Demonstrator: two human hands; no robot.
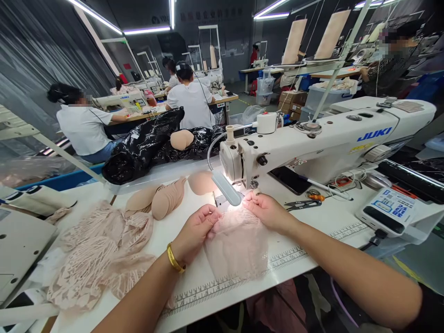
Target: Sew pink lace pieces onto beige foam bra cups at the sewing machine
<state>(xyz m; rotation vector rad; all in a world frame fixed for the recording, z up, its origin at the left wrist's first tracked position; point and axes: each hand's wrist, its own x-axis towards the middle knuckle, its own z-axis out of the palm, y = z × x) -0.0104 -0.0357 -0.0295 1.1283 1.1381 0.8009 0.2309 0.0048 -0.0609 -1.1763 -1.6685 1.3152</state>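
A sheer pale pink fabric piece (239, 249) hangs from both hands over the front of the white sewing table. My left hand (203, 224) pinches its upper left edge between thumb and fingers. On the other side, my right hand (262, 208) pinches the upper right edge, close to the needle area. Above the fabric is the lit lamp (227, 188) of the white sewing machine (312, 138). Beige oval pads (169, 199) lie stacked behind my left hand, with a larger beige piece (201, 182) beside them. The needle itself is hidden.
Pink lace fabric (93, 254) is heaped at the left. Scissors (303, 204), a phone (289, 179) and a white device (385, 215) lie on the right. Black plastic bags (145, 143) stand behind the table. Several people sit at other machines.
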